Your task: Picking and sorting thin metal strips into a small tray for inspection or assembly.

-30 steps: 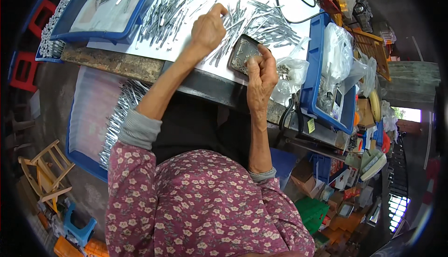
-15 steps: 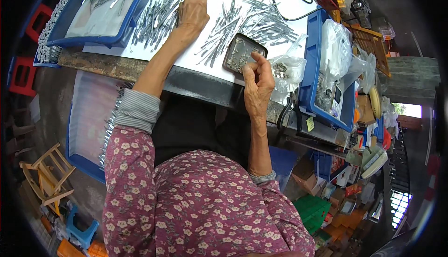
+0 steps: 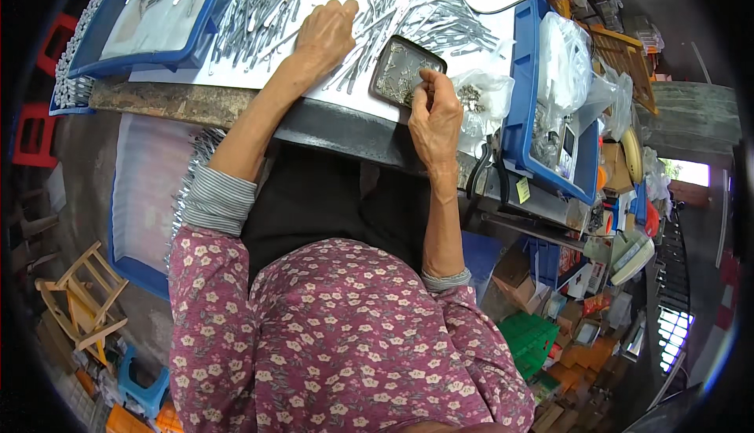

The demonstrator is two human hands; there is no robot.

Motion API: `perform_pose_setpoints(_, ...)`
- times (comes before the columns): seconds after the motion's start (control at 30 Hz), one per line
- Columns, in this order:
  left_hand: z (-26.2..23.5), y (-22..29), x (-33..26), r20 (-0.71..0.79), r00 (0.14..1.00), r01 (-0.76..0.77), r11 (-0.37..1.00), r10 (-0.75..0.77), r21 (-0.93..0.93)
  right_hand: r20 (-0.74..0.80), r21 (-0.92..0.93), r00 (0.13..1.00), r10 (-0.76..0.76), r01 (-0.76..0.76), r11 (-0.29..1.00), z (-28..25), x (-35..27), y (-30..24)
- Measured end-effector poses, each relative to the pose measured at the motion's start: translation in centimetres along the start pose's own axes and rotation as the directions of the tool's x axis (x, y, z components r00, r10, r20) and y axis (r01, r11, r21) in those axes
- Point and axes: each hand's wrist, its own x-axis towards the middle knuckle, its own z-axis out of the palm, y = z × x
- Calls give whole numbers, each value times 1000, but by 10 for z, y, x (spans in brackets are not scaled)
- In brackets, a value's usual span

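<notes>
Many slim metallic strips (image 3: 448, 24); right hand (image 3: 435, 125) at round-cornered tray (image 3: 409, 54).

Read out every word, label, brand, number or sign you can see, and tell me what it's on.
None can be read.
Yellow tag: any marks too small.
Red packet: too blurred.
White gadget in blue bin: too small.
Strips, dark tray: no writing shows.

Head-worn fisheye view, looking down, near the worktable (image 3: 345, 128)
</notes>
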Motion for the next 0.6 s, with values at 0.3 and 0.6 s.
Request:
perform_pose_setpoints(0.3, 1, 6, -12, -69, 996, 70, 983, -58, 172, 20, -228, 996, -84, 86, 970, 6, 8, -1)
perform_pose_setpoints(0.6, -1, -3, -21, -94, 995, 8, 984, -25, -177, 0, -313, 988, -155, 147, 938, 23, 21, 9)
